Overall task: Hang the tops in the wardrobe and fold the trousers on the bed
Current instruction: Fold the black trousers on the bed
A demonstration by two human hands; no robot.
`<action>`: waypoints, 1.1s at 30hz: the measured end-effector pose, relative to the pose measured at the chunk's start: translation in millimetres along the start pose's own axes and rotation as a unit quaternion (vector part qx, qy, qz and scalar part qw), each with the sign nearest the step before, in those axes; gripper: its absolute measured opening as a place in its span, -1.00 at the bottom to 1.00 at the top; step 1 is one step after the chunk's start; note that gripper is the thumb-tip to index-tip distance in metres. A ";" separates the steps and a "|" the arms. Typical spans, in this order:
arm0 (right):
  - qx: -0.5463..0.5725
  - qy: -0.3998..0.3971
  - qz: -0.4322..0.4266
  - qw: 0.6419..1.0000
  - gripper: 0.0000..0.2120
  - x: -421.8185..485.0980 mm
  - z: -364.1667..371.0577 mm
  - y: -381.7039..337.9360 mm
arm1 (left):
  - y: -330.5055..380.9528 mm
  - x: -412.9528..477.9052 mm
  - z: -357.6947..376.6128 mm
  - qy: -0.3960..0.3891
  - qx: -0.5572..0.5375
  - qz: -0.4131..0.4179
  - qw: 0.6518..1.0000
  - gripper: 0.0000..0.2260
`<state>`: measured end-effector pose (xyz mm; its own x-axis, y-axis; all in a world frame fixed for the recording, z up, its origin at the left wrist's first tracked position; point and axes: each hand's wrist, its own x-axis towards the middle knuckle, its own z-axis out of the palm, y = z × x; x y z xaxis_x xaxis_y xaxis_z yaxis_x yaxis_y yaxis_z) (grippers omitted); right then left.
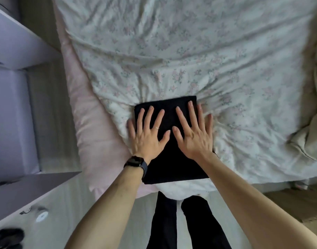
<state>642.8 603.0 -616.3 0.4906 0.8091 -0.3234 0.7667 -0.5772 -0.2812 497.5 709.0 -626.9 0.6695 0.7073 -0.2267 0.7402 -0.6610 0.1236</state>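
Our forearms [116, 203] are reaching forward, a dark watch [136, 163] sitting on the left wrist. We are pressing the left hand [147, 135] and right hand [194, 134] flat, fingers straight and spread, gripping nothing, on the folded black trousers [172, 165]. These are lying on the floral duvet [172, 51] at the near edge of the bed [93, 141].

Those trousers [172, 164] are matt black cloth, the floral duvet [190, 51] is soft crinkly fabric, floor [68, 200] looks pretty glossy tbh.
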 end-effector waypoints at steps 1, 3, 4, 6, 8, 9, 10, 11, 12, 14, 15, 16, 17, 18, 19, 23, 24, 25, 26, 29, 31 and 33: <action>0.010 -0.001 0.021 1.000 -0.34 -14.7 -7.0 -2.6 | -2.1 2.2 -12.4 0.013 0.005 0.021 1.000 -0.40; 0.049 0.005 0.119 0.992 -0.25 -51.1 -23.2 -4.8 | -6.1 18.5 -46.7 0.036 0.019 0.079 0.996 -0.45; 0.073 0.006 0.169 0.983 -0.22 -70.9 -28.1 -4.3 | -8.0 30.1 -61.4 0.021 0.016 0.093 0.995 -0.46; 0.146 0.009 0.285 0.947 -0.17 -113.2 -34.6 -6.6 | -2.8 52.0 -90.1 -0.077 -0.017 0.089 0.993 -0.46; 0.282 0.013 0.408 0.868 -0.10 -146.4 -38.2 -8.4 | 7.0 73.2 -105.2 -0.198 -0.066 0.060 0.976 -0.45; 0.363 0.023 0.458 0.811 -0.09 -157.6 -38.7 -10.4 | 9.1 85.2 -109.7 -0.241 -0.079 0.045 0.966 -0.45; 0.444 0.027 0.492 0.749 -0.10 -164.3 -36.8 -15.7 | 9.5 96.3 -116.0 -0.269 -0.089 0.024 0.959 -0.45; 0.518 0.018 0.515 0.683 -0.16 -167.0 -36.4 -21.1 | 10.6 107.6 -121.5 -0.295 -0.100 0.000 0.950 -0.44; 0.581 -0.004 0.527 0.620 -0.25 -169.4 -36.3 -24.9 | 15.7 116.6 -126.3 -0.329 -0.111 -0.023 0.937 -0.42; 0.651 -0.048 0.511 0.559 -0.48 -167.9 -28.4 -30.3 | 24.6 127.3 -131.3 -0.392 -0.138 -0.066 0.907 -0.45; 0.660 -0.046 0.501 0.558 -0.58 -163.8 -24.0 -32.7 | 27.5 130.6 -133.0 -0.419 -0.154 -0.085 0.891 -0.53; 0.656 -0.032 0.500 0.564 -0.64 -159.1 -19.5 -33.6 | 29.2 132.2 -133.8 -0.436 -0.172 -0.097 0.878 -0.64; 0.647 -0.012 0.507 0.569 -0.65 -154.4 -16.6 -33.3 | 29.6 133.8 -133.1 -0.447 -0.187 -0.107 0.868 -0.70; 0.631 0.006 0.519 0.577 -0.66 -149.8 -17.0 -33.3 | 28.4 133.6 -134.8 -0.455 -0.204 -0.117 0.859 -0.73; 0.619 0.022 0.524 0.585 -0.67 -146.7 -19.7 -32.2 | 26.1 131.8 -137.2 -0.456 -0.220 -0.123 0.853 -0.72; 0.570 0.111 0.493 0.648 -0.72 -134.4 -57.1 -16.8 | 4.9 109.5 -149.6 -0.419 -0.291 -0.119 0.852 -0.58; 0.565 0.135 0.473 0.663 -0.74 -124.3 -72.4 -10.0 | -4.5 97.6 -155.1 -0.392 -0.344 -0.142 0.841 -0.54; 0.565 0.153 0.450 0.675 -0.74 -111.2 -87.0 0.3 | -11.3 85.2 -155.9 -0.368 -0.404 -0.173 0.819 -0.50; 0.558 0.162 0.426 0.694 -0.74 -95.8 -101.2 10.9 | -15.6 71.7 -154.3 -0.343 -0.461 -0.207 0.792 -0.45; 0.515 0.139 0.345 0.772 -0.68 -34.0 -137.0 37.4 | -23.1 45.1 -144.2 -0.257 -0.579 -0.284 0.720 -0.53; 0.506 0.093 0.321 0.796 -0.67 -2.4 -141.4 53.6 | -18.0 36.9 -130.6 -0.229 -0.609 -0.316 0.691 -0.57; 0.493 0.016 0.303 0.816 -0.64 12.5 -134.6 64.9 | -16.9 32.8 -115.5 -0.219 -0.636 -0.331 0.661 -0.53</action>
<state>754.4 590.5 -517.0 0.6783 0.3367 -0.6532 -0.3175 -0.6674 -0.6737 514.2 772.3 -524.9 0.2967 0.4114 -0.8618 0.5018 0.7007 0.5072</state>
